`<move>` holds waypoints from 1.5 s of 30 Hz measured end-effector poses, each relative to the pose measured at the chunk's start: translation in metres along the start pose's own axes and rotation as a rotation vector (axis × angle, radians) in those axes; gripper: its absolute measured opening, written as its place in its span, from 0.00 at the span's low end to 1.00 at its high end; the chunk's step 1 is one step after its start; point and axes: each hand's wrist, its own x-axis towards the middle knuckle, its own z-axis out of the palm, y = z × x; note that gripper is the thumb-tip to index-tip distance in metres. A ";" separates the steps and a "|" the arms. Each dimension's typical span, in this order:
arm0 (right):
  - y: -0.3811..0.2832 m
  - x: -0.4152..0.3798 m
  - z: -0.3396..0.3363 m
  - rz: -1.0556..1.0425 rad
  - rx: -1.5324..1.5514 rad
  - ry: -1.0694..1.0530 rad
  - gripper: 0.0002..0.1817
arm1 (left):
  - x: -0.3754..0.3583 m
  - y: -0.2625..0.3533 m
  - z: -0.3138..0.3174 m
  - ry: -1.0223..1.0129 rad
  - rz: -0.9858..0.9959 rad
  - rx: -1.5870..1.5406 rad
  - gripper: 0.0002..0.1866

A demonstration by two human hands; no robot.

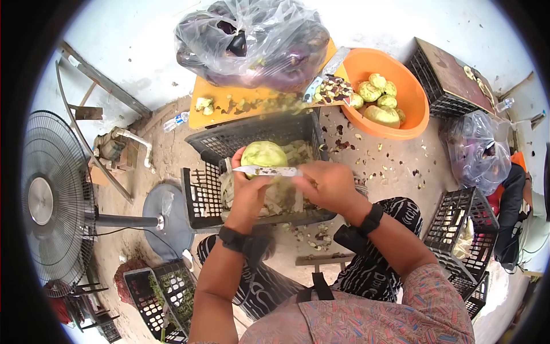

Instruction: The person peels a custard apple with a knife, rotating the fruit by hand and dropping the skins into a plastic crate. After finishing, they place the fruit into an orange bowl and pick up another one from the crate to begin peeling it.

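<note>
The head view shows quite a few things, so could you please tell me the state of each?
Held vegetable, largely peeled, in the left hand
Knife, gripped in the right hand
Clear bag, stuffed with dark purple vegetables
Black crate, holding peelings
Orange basin, partly filled with pale green vegetables
Fan, upright; whether running, I cannot tell

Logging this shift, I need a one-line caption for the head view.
Left hand steadies a pale green vegetable over a black crate while the right holds a knife.
</note>
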 end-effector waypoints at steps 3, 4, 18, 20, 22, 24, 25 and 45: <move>0.000 -0.001 -0.001 -0.001 -0.018 0.004 0.08 | 0.000 0.001 0.000 -0.009 0.008 0.001 0.43; 0.000 -0.001 -0.001 -0.001 -0.018 0.004 0.08 | 0.000 0.000 0.001 -0.015 -0.015 -0.001 0.42; -0.002 0.003 0.010 -0.001 -0.024 0.028 0.14 | -0.004 -0.003 0.003 -0.072 -0.094 0.022 0.40; 0.004 0.003 0.003 0.009 -0.035 0.024 0.12 | 0.000 -0.003 -0.009 -0.018 -0.107 0.023 0.36; 0.010 0.001 -0.002 0.017 -0.048 0.020 0.10 | 0.000 0.011 -0.011 -0.023 -0.098 0.033 0.35; 0.012 0.000 -0.004 0.016 -0.068 -0.002 0.10 | 0.000 0.016 -0.012 -0.024 -0.105 0.031 0.34; 0.012 0.000 -0.004 0.016 -0.069 -0.002 0.10 | -0.001 0.016 -0.013 -0.024 -0.104 0.030 0.34; 0.003 0.003 0.006 0.042 0.007 0.009 0.16 | -0.002 0.005 0.002 -0.168 -0.216 0.069 0.41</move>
